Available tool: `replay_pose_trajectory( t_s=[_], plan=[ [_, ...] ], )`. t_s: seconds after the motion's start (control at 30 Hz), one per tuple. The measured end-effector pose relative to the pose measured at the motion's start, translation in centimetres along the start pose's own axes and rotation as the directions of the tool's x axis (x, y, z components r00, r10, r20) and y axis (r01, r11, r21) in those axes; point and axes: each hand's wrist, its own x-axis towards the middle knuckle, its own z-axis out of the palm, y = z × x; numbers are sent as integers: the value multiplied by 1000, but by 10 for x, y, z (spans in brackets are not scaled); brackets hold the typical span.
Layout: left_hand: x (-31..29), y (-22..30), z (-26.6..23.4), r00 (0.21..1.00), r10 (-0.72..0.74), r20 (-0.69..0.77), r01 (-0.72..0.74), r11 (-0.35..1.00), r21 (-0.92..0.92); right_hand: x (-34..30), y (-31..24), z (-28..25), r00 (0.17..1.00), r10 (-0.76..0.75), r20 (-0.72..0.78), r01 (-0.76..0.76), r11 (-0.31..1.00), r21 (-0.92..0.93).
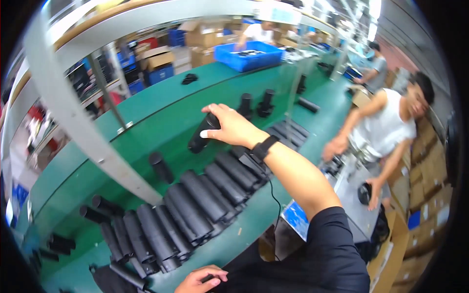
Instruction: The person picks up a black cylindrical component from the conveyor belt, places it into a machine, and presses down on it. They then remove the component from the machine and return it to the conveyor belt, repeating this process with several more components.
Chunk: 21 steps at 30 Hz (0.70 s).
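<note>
- My right hand (pixel 227 124) grasps a black tube (pixel 197 142) by its upper end, fingers over one side and thumb on the other; gripping near the top likely lets it hang steady and leaves most of its length uncovered.
- That tube is tilted, on the far side of the row of black tubes (pixel 191 196); whether its lower end touches the green bench (pixel 240 237), I cannot tell.
- My thumb wears a white cover (pixel 203 133), perhaps to protect the skin or improve the grip.
- My left hand (pixel 202 279) is near the bench's close edge, loosely curled, and I see nothing in it; it looks at rest, the right arm doing the reaching.
- The row lies side by side and slanted, ends toward me, the tubes packed closely; I judge that this stops them rolling and saves room.
- Beyond the row, a single tube (pixel 161 167) and a pair of black pieces (pixel 256 104) stand on end, probably to take up less of the surface.
- My black wristband (pixel 264 147) sits above the wrist joint, away from my fingers.
- The blue bin (pixel 249 56) is on the raised ledge (pixel 151 105) at the back, its walls presumably keeping small parts together.
- To my right, a co-worker (pixel 388 119) holds a round black piece (pixel 365 194) over a grey table (pixel 349 215).
</note>
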Motion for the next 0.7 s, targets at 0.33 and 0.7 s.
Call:
replay_pose_trajectory(
  t_s=[0.33, 0.7],
  plan=[
    [99, -70, 51, 964, -61, 258, 76, 996, -47, -330, -115, -83, 894, 411, -177, -21, 433, 901],
    [151, -177, 159, 752, -457, 475, 505, 863, 29, -547, -163, 63, 293, 954, 61, -184, -7, 983]
  ],
)
